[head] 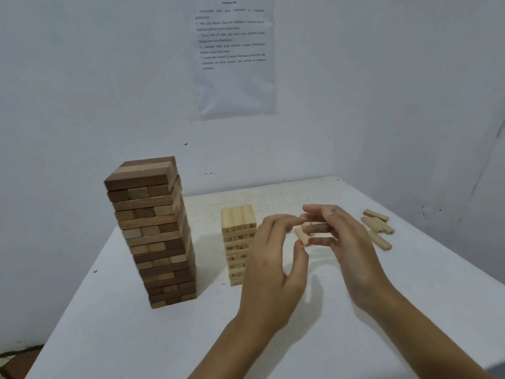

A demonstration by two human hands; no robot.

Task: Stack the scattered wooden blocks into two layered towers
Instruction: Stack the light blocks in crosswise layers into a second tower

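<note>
Overlapping blurred hands (273,258) (347,242); block (301,235) half-hidden

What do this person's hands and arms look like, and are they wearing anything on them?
The left forearm and right forearm are bare down to the frame's edge: no sleeves, gloves, watch or bracelet show. The left hand has an orange-painted thumbnail. The right hand shows no rings, though motion blur hides fine detail on its nails.
</note>
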